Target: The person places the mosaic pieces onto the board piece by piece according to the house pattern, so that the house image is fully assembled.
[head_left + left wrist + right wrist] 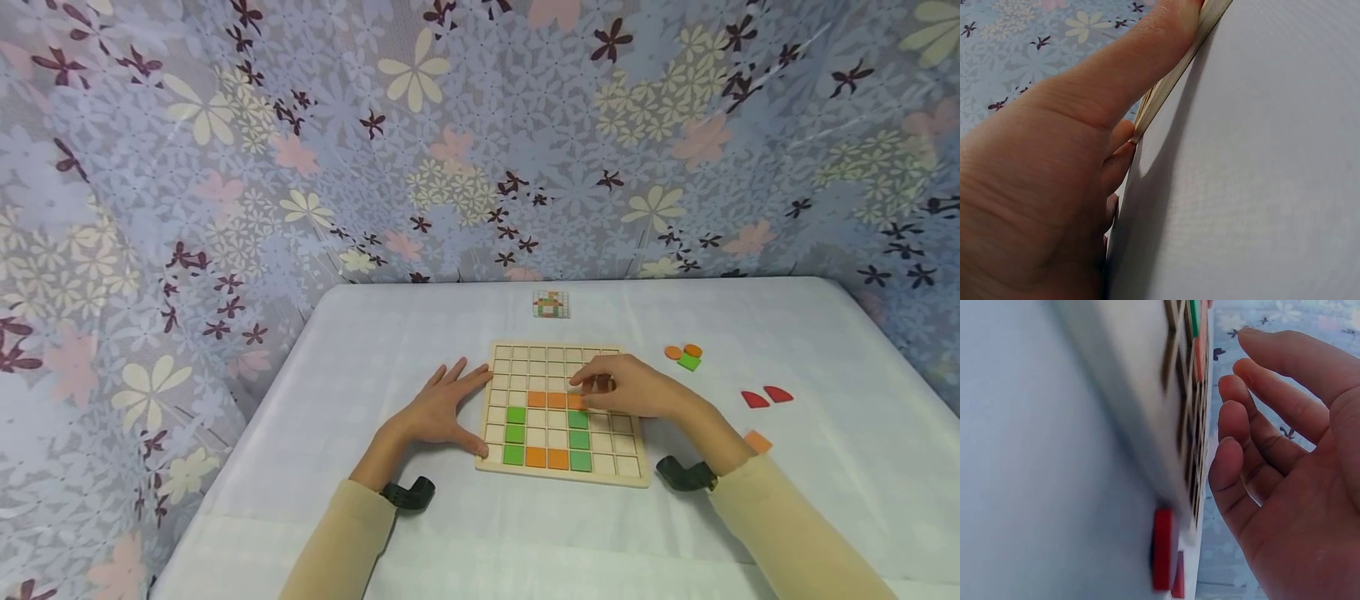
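Observation:
A wooden grid board [519, 353] lies on the white-covered table. In it sit a column of light green squares [514, 433], a column of darker green squares [579, 439], two orange squares [547, 457] at the bottom and a row of three orange squares [546, 399] above. My left hand [438, 410] is spread at the board's left edge, thumb and fingertips touching the rim. Over the board's right half hovers my right hand [630, 386], fingertips beside the rightmost orange square of the upper row. The right wrist view shows its fingers loosely bent with nothing between them.
A small patterned card [551, 305] lies behind the board. To the right are orange discs [673, 352], a green square [689, 362], red quarter-round pieces [754, 400] and an orange piece [757, 442]. A red piece [1162, 550] lies by the board's right edge.

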`<state>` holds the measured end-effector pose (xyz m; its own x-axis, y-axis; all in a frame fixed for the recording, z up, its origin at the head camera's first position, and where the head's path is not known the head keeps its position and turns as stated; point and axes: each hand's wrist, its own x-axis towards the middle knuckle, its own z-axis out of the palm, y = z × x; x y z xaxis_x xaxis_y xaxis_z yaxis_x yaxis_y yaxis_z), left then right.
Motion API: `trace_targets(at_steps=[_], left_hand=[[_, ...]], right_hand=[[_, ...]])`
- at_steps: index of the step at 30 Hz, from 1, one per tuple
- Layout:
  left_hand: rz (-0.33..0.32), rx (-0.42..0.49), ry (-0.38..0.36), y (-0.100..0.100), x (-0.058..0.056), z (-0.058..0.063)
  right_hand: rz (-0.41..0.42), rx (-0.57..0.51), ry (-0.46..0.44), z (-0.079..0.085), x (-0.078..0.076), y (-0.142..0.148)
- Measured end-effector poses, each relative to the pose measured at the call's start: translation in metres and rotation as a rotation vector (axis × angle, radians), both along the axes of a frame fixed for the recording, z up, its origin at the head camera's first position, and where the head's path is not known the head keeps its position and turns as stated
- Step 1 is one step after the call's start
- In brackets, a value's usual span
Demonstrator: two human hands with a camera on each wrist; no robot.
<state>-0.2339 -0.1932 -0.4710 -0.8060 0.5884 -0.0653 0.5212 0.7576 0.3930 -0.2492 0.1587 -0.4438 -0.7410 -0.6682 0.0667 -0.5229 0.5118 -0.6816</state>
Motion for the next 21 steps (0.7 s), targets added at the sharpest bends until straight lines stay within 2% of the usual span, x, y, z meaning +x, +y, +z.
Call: trace_targets(at_steps=[15,21], left_hand=[[-0.003,-0.007,0.017,-0.001,0.0,-0.001],[-0.002,-0.012,0.009,0.0,0.0,-0.001]], right_hand=[[-0.131,0.046,-0.094,-0.001,0.008,0.036],[-0.159,0.042,-0.119,-0.001,0.012,0.05]])
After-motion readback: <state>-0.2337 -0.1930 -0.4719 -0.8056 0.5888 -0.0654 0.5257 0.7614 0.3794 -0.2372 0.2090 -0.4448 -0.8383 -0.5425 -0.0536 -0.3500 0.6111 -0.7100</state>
